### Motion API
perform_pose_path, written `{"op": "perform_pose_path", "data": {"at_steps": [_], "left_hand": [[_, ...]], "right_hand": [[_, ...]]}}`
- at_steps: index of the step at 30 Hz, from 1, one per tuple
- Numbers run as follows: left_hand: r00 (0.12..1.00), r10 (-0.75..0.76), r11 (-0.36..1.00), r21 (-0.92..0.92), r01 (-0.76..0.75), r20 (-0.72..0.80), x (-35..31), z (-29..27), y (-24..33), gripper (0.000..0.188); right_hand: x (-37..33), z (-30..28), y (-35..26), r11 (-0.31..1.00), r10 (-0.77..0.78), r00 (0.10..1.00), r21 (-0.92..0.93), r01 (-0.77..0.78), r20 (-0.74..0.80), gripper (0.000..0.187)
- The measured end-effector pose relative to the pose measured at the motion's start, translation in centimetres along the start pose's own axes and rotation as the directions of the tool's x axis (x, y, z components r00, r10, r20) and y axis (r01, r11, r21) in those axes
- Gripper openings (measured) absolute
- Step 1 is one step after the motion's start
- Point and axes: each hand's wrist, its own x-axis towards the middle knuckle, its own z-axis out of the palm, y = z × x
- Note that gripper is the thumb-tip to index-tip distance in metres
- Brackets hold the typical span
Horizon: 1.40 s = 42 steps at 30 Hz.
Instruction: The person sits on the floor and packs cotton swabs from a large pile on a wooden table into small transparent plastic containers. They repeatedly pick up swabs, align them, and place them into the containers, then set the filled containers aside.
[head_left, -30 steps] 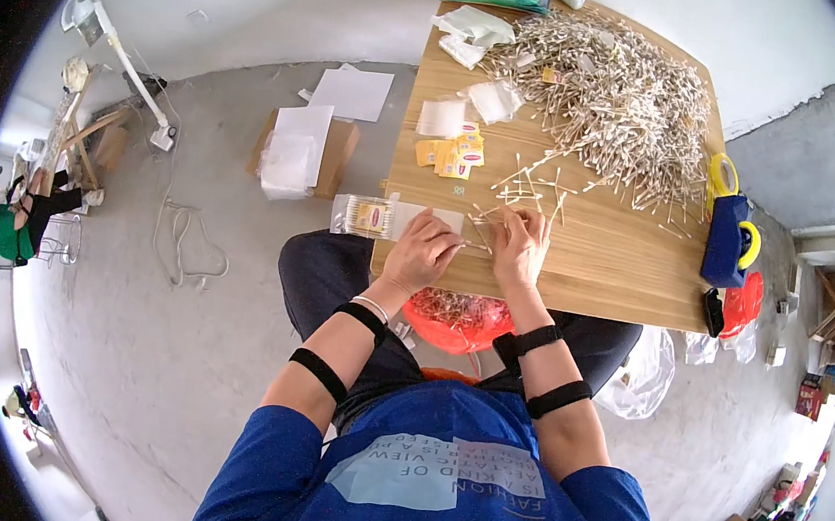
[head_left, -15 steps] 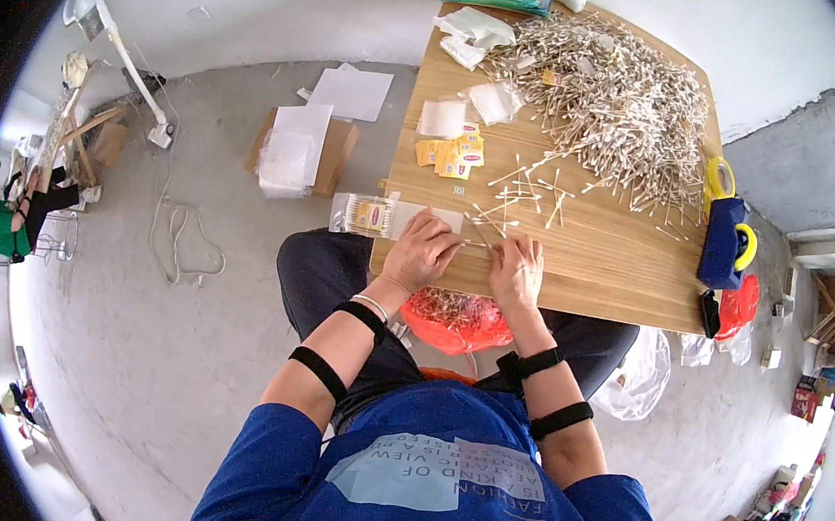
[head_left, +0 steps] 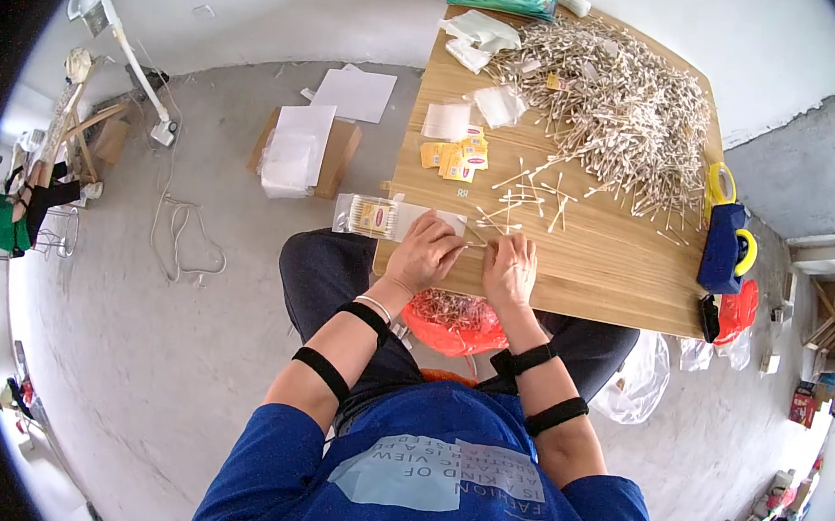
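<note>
At the table's near edge my left hand (head_left: 425,253) is closed, its fingertips pinched together. My right hand (head_left: 510,271) is closed too, a short gap to the right. A thin, pale cotton swab (head_left: 474,247) spans the gap between their fingertips; its ends are hidden by the fingers. Left of my left hand lies a clear bag (head_left: 345,212) holding a row of cotton swabs with a yellow card (head_left: 373,217); its whitish flap (head_left: 416,218) reaches under my left fingers. Several loose cotton swabs (head_left: 524,198) are scattered just beyond my hands.
A large heap of cotton swabs (head_left: 623,110) covers the table's far right. Yellow cards (head_left: 458,157) and clear bags (head_left: 446,121) lie far left. A blue tape dispenser (head_left: 723,250) stands at the right edge. A red bag (head_left: 456,327) of swabs hangs below; a cardboard box (head_left: 339,168) stands left.
My right hand has shifted slightly left and turned a little inward, its fingers curled closer. My left hand stays nearly in place. The whole view has shifted slightly.
</note>
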Motion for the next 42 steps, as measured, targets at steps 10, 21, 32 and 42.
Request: {"op": "perform_pose_path", "data": {"at_steps": [10, 21, 32, 42], "left_hand": [[0.999, -0.035, 0.999, -0.001, 0.035, -0.007, 0.2, -0.3, 0.6, 0.024], [0.998, -0.057, 0.998, -0.040, 0.057, -0.003, 0.1, 0.1, 0.3, 0.017], [0.998, -0.061, 0.997, -0.039, 0.060, -0.024, 0.1, 0.1, 0.4, 0.014], [1.000, -0.016, 0.999, -0.037, 0.016, -0.011, 0.3, -0.3, 0.6, 0.017]], "right_hand": [[-0.3, -0.6, 0.1, 0.996, -0.089, 0.995, -0.021, 0.090, 0.045, 0.026], [-2.0, -3.7, -0.4, 0.961, 0.026, 0.981, -0.274, 0.029, 0.194, 0.051], [-5.2, -7.6, -4.1, 0.904, 0.082, 0.897, -0.412, 0.117, 0.435, 0.038], [1.1, -3.8, -0.2, 0.994, -0.036, 0.999, -0.103, 0.036, 0.002, 0.010]]}}
